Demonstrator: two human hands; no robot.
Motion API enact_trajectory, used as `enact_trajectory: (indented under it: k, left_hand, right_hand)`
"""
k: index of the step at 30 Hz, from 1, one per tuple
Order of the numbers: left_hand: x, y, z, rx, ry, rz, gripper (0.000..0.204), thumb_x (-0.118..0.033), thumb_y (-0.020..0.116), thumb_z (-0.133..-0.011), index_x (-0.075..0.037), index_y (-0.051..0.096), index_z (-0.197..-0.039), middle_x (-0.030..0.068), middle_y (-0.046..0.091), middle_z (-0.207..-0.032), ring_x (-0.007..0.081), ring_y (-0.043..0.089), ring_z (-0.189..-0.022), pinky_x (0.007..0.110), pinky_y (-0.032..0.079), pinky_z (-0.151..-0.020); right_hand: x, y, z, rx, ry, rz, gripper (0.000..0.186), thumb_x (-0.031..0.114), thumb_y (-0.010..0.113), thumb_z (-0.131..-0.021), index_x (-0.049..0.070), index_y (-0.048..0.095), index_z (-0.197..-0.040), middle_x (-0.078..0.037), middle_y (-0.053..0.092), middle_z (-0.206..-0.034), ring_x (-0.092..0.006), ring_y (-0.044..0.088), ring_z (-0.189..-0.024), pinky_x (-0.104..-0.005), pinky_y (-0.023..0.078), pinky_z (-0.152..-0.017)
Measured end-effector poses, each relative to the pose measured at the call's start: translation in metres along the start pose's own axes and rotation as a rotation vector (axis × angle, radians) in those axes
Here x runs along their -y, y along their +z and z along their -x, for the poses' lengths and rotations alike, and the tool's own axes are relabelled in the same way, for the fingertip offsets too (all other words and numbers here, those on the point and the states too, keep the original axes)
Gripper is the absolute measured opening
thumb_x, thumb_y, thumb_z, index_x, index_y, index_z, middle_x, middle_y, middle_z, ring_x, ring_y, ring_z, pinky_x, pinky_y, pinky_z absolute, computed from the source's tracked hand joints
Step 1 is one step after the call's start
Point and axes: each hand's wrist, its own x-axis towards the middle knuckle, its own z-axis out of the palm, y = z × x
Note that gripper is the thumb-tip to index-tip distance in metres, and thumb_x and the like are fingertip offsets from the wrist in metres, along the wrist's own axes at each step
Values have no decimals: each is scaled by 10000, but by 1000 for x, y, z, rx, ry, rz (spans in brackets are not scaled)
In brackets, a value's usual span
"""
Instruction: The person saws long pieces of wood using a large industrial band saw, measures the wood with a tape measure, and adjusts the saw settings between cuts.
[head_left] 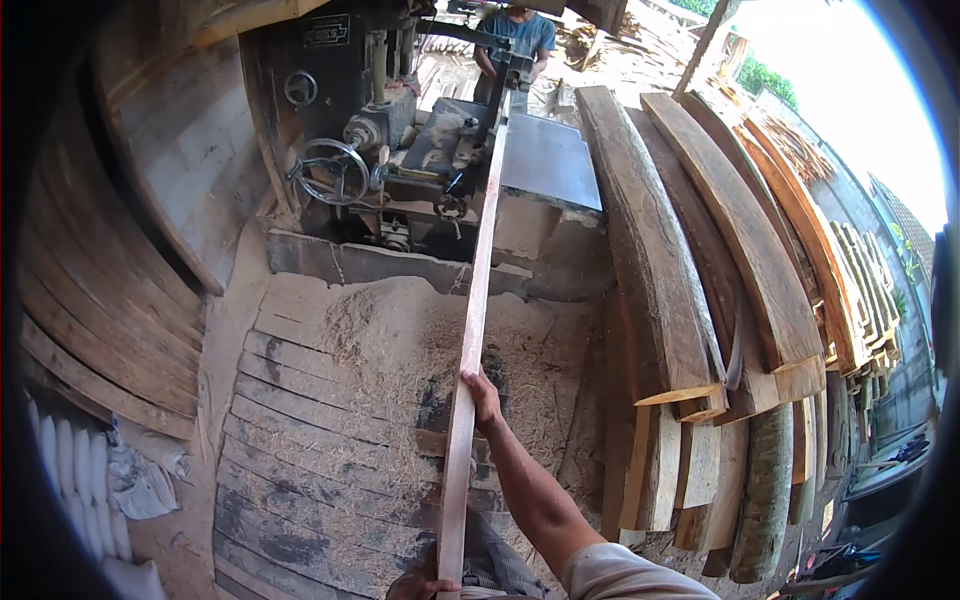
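Observation:
A long, narrow wooden board (pixel 478 285) runs from the lower edge of the view up onto the machine's metal table (pixel 548 160). Partway along it, my right hand (pixel 482 398) wraps around the board's right side. My left hand (pixel 420 582) grips its near end at the bottom of the view, with the fingers partly cut off. The far end lies beside the upright guide of a large dark sawing machine (pixel 345 110). A spoked handwheel (pixel 333 172) stands to the left of the board. Whether the blade touches the wood is too small to tell.
Beyond the machine stands a co-worker in a blue shirt (pixel 535 35). Thick timbers (pixel 650 250) are stacked along the right, with a round log (pixel 765 500) beneath. Sawdust (pixel 390 320) covers the slatted floor (pixel 290 450). White sacks (pixel 75 460) and wooden panelling (pixel 90 270) line the left.

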Motion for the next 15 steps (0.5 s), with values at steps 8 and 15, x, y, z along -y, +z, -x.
enact_trajectory:
  k: [8, 15]
  left_hand:
    - [-98, 4, -53, -33, 38, 20, 798, -297, 739, -620, -64, 381, -1294, 82, 499, -1098, 202, 484, -1030, 338, 432, -868]
    - [-184, 15, -122, -33, 113, 43, 828, -279, 744, -608, -66, 361, -1310, 85, 489, -1117, 207, 474, -1052, 343, 429, -882]
  right_hand:
    - [42, -5, -112, -95, -6, 116, 584, 331, 581, -854, 78, 461, -1366, -4, 546, -978, -116, 491, -831, -261, 407, -743]
    - [85, -12, -210, -54, -18, 183, 654, 402, 586, -832, 64, 454, -1376, -45, 559, -1026, -141, 510, -861, -275, 420, -755]
